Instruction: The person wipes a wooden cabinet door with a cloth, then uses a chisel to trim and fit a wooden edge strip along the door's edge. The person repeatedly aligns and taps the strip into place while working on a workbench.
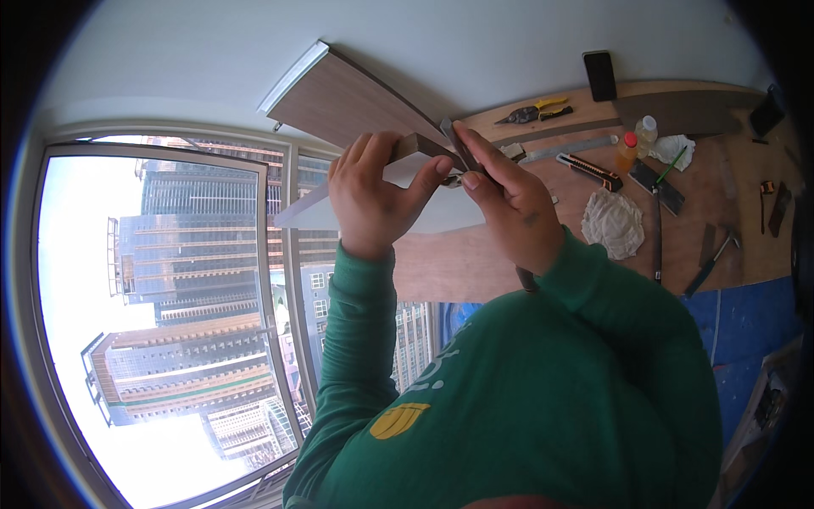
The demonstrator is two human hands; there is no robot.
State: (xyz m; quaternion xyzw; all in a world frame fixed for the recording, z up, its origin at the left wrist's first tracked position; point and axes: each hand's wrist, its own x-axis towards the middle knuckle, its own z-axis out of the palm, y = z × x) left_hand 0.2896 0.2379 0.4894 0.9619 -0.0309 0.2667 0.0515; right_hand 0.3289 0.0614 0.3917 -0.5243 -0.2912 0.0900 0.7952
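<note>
My left hand [366, 191] is closed over the end of a brown-edged panel [414, 146], its thumb resting along the edge. A white face [437, 208] shows beneath my hands. Right beside it, my right hand [519, 199] grips a dark flat bar [451, 136], with the index finger stretched along it and the thumb bent in. Between the two thumbs, the bar lies close to the panel edge; whether they touch cannot be made out. A small shiny metal piece [454, 181] shows there, and its kind is unclear.
A wood-grain board [339, 95] leans on the wall. The wooden worktop [534, 242] holds yellow-handled snips [534, 111], a metal ruler [570, 148], a utility knife [591, 170], bottles [627, 154], a crumpled cloth [612, 224] and a hammer [712, 263]. A window [161, 280] is at left.
</note>
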